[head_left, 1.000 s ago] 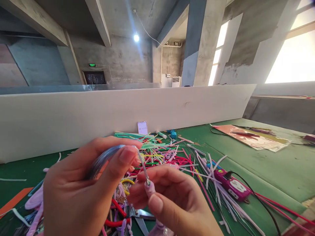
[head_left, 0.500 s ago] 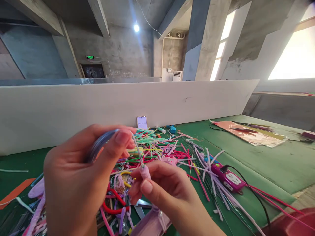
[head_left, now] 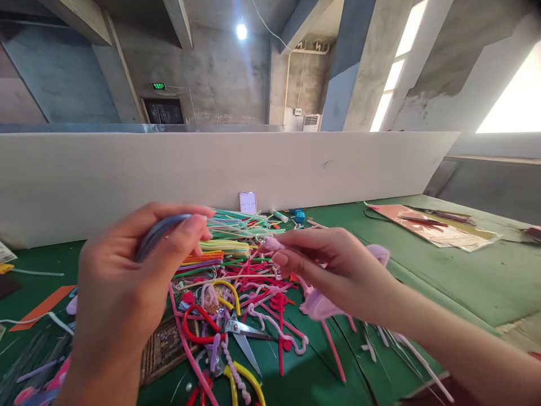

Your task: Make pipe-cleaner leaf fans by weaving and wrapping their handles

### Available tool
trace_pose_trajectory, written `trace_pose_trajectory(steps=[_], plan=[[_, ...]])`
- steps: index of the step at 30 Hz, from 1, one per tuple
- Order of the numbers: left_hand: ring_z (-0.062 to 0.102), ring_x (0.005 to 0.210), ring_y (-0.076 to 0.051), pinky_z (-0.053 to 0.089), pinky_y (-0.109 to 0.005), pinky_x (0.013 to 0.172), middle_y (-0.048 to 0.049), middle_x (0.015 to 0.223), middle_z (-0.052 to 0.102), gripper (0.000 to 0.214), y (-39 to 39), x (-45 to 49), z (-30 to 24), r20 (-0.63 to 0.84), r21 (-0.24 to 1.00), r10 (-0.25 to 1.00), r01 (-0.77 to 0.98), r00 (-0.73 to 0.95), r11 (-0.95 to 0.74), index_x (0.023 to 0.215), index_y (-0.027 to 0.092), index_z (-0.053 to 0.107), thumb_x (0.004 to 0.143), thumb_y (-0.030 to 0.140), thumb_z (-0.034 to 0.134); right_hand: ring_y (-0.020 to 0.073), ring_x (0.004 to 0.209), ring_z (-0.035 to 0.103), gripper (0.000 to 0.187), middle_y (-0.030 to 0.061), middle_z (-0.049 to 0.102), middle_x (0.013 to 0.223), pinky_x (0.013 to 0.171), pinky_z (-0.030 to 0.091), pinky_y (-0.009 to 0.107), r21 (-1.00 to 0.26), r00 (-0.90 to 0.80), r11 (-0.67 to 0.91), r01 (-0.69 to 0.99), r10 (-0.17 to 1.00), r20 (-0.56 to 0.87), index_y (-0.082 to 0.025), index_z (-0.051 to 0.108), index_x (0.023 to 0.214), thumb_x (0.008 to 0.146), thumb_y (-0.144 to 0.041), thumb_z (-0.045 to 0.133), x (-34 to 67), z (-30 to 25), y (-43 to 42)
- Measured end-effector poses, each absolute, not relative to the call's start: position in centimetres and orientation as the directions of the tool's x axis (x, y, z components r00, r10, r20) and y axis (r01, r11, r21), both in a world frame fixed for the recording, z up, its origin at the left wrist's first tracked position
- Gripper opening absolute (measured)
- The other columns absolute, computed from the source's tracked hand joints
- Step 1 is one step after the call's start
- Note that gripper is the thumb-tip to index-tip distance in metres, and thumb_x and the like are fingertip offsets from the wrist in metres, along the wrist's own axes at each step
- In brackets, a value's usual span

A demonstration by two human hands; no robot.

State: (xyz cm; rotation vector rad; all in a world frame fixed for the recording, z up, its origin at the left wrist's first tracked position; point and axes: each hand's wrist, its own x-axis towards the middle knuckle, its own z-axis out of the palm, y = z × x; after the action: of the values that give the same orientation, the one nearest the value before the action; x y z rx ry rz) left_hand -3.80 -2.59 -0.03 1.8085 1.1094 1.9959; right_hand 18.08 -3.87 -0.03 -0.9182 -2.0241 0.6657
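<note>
At the near left of the green surface point(head_left: 448, 270), left hand point(head_left: 127, 276) has thumb and index pressed together on a blue-grey coil point(head_left: 158, 234); the palm side hides most of it, strand or wire can't be told. Right hand point(head_left: 340, 270) pinches the tip of a lilac fuzzy piece point(head_left: 323, 305). Its middle is hidden behind that hand; wider parts show below and to the right of it. Tip's fine detail too small to read. Both forearms cut off by the frame.

Containers: flat pinkish packet point(head_left: 409, 220) at far right, thin dark tools on top, contents unclear. Brown patterned object point(head_left: 164, 347) at near left, partly covered; tray or board, can't tell.

Coil sits inside the left hand's curl; lilac tip is to its right, apart from it. Between and below the hands: scissors point(head_left: 249, 330), blades apart, among pink fuzzy stems point(head_left: 281, 349).
</note>
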Motion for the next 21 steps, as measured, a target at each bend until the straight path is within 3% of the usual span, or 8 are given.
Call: trace_pose_trajectory(steps=[3, 6, 12, 17, 21], plan=[[0.063, 0.048, -0.014, 0.045, -0.02, 0.04, 0.0018, 0.059, 0.071, 0.007, -4.0, -4.3, -0.9, 0.651, 0.734, 0.749, 0.359, -0.127, -0.577, 0.076, 0.032, 0.076, 0.075, 0.038, 0.075, 0.0085, 0.051, 0.042, 0.027, -0.0007, 0.057, 0.062, 0.046, 0.032, 0.022, -0.562, -0.476, 0.661, 0.497, 0.749, 0.461, -0.018, 0.074, 0.091, 0.096, -0.036, 0.054, 19.6, 0.8, -4.1], [0.066, 0.05, -0.015, 0.049, -0.019, 0.041, 0.0025, 0.064, 0.073, 0.007, -4.9, -4.9, -2.0, 0.56, 0.726, 0.824, 0.433, 0.08, -0.535, 0.076, 0.035, 0.073, 0.079, 0.039, 0.069, 0.0106, 0.055, 0.05, 0.023, 0.0005, 0.063, 0.065, 0.051, 0.037, 0.023, -0.468, -0.542, 0.711, 0.525, 0.703, 0.459, -0.021, 0.074, 0.092, 0.096, -0.032, 0.054, 20.5, 1.3, -4.6], [0.072, 0.065, -0.02, 0.06, -0.025, 0.058, 0.0006, 0.073, 0.074, 0.009, -5.4, -5.8, -4.8, 0.266, 0.846, 0.909, 0.375, 0.321, -0.38, 0.084, 0.035, 0.071, 0.081, 0.041, 0.066, 0.0115, 0.056, 0.055, 0.023, 0.0017, 0.067, 0.068, 0.055, 0.041, 0.026, -0.394, -0.653, 0.766, 0.507, 0.64, 0.404, -0.022, 0.075, 0.087, 0.095, -0.023, 0.054, 20.7, 2.0, -5.2], [0.069, 0.07, -0.022, 0.06, -0.032, 0.066, -0.0034, 0.072, 0.07, 0.027, -6.5, -4.6, -5.8, 0.09, 0.94, 0.939, 0.282, 0.333, -0.19, 0.093, 0.03, 0.068, 0.08, 0.053, 0.065, 0.0118, 0.056, 0.058, 0.021, 0.0005, 0.068, 0.068, 0.052, 0.041, 0.025, -0.448, -0.665, 0.752, 0.483, 0.648, 0.371, -0.024, 0.076, 0.083, 0.091, -0.019, 0.057, 20.4, 2.4, -5.2], [0.065, 0.065, -0.02, 0.057, -0.03, 0.061, -0.0016, 0.071, 0.068, 0.043, -7.1, -3.4, -6.0, 0.019, 0.948, 0.941, 0.292, 0.338, -0.124, 0.102, 0.032, 0.067, 0.07, 0.06, 0.071, 0.0121, 0.055, 0.056, 0.023, 0.0015, 0.067, 0.067, 0.05, 0.039, 0.025, -0.379, -0.71, 0.772, 0.51, 0.627, 0.32, -0.023, 0.076, 0.083, 0.092, -0.019, 0.055, 20.2, 2.3, -5.2]])
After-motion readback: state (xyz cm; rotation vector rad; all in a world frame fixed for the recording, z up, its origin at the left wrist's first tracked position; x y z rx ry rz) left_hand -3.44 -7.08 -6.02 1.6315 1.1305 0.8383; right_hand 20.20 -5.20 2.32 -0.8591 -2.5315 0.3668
